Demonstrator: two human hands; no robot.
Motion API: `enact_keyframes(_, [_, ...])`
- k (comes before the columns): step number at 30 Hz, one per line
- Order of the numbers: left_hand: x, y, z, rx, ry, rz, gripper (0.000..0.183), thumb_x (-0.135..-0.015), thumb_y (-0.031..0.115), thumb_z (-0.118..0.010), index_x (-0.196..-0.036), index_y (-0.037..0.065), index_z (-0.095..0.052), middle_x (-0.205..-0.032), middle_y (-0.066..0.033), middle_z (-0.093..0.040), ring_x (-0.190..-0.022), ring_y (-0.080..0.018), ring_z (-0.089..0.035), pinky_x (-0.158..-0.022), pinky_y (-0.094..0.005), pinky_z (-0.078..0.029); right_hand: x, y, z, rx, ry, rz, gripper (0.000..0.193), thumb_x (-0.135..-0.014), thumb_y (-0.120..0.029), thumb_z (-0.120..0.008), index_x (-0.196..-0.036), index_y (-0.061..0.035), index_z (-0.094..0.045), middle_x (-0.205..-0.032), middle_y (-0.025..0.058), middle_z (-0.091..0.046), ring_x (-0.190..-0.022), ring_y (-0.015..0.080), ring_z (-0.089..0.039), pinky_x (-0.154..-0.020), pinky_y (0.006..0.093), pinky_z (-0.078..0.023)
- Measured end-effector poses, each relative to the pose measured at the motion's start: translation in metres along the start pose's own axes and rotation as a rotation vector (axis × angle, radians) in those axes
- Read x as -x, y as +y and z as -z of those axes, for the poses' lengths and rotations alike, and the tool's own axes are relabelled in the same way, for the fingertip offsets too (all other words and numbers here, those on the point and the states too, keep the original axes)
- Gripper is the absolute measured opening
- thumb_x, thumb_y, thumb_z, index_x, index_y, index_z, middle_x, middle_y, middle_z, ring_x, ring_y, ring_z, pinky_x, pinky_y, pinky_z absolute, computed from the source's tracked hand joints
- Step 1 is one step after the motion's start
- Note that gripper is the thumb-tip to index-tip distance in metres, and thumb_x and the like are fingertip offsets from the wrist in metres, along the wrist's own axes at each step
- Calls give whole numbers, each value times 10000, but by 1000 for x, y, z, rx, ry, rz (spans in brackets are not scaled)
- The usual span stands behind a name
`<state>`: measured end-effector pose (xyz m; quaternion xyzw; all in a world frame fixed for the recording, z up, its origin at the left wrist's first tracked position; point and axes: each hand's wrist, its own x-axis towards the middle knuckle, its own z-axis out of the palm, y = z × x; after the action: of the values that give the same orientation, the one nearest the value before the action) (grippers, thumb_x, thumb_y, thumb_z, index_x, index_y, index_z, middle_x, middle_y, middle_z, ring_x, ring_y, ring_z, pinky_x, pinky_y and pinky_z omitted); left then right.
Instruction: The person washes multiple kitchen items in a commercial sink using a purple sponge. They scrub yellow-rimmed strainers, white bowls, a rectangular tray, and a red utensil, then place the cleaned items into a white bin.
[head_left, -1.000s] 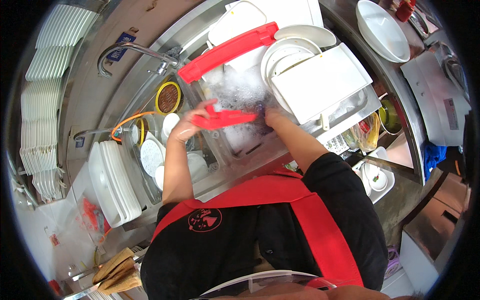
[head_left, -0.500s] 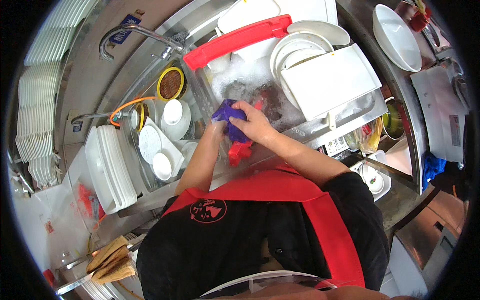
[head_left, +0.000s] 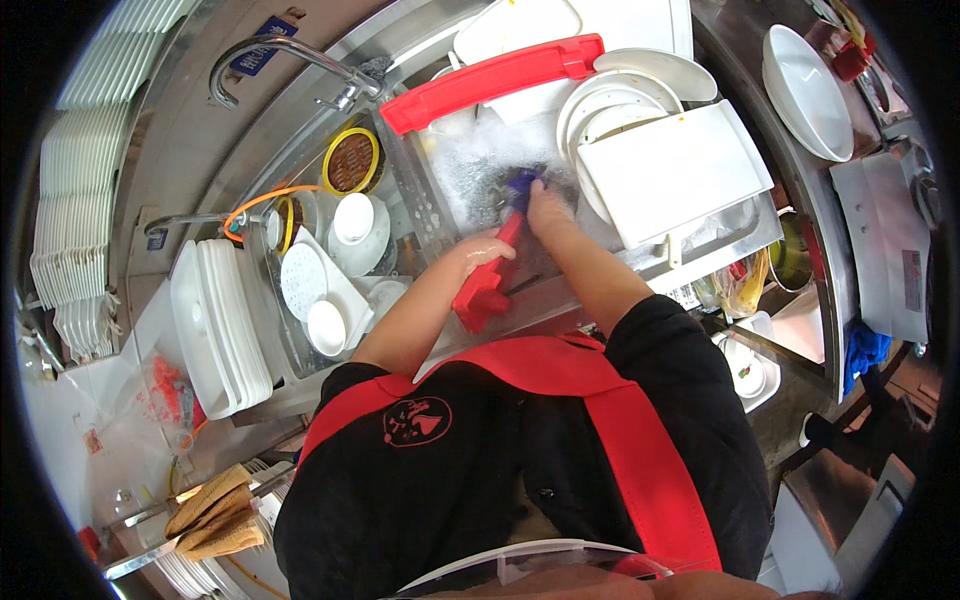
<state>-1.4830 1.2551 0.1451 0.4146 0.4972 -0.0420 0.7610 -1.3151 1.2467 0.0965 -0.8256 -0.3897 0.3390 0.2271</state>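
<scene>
Over the soapy sink [head_left: 405, 170], my left hand [head_left: 484, 250] is closed around a long red plastic piece [head_left: 483, 290]. Its near end has a blocky, knobbed shape, and its far end dips into the suds [head_left: 465, 160]. My right hand [head_left: 548, 212] presses a purple cloth [head_left: 522, 184] against the far part of the red piece, low at the foam; its fingertips are partly hidden. To the right of my right hand, used white plates [head_left: 572, 125] and a rectangular white dish [head_left: 675, 175] are piled. Across the back of the sink lies a long red bar-like piece [head_left: 490, 82].
At left, a second basin holds white bowls [head_left: 354, 218] and yellow-rimmed round scrubbers [head_left: 352, 162]. White trays [head_left: 215, 330] stand beside it. A curved tap [head_left: 290, 45] rises behind. At right are a large white bowl [head_left: 808, 95] and another person's dark-clad leg [head_left: 850, 438].
The purple cloth and my right hand have moved away from me, down into the suds. My left hand has shifted off the cloth onto the red piece, which now shows more of its length.
</scene>
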Motion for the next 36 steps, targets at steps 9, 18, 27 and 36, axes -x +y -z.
enact_keyframes(9, [29, 44, 17, 589, -300, -23, 277, -932, 209, -488, -1096, 7, -583, -995, -146, -665, -858, -262, -662, -763, -398, -560, 34, 9, 62, -82, -169, 299, 337, -866, -163, -575, -1183, -52, -586, -1113, 192, -641, -1053, 318, -608, -890, 399, -465])
enact_keyframes(18, [26, 69, -12, 774, -393, -329, 312, -949, 229, -478, -1173, 24, -554, -1108, -152, -636, -968, -280, -647, -838, -440, -547, 148, -88, 146, -81, -76, 810, 354, -859, -325, -559, -1077, -46, -545, -1033, 220, -603, -966, 395, -591, -808, 467, -489])
enact_keyframes(27, [3, 54, 4, 900, -30, -293, 294, -950, 261, -474, -1121, 47, -581, -1035, -142, -656, -913, -271, -655, -788, -455, -555, 112, -93, 107, 208, -54, 784, 337, -901, -330, -510, -1039, -30, -574, -970, 215, -640, -865, 373, -645, -784, 472, -510])
enact_keyframes(36, [71, 76, -7, 337, -123, -25, 292, -917, 254, -546, -1138, 64, -575, -985, -123, -664, -681, -262, -655, -599, -401, -563, 40, 1, 52, 254, 88, 237, 373, -920, -340, -502, -1125, -32, -550, -1034, 290, -620, -993, 387, -611, -885, 463, -473])
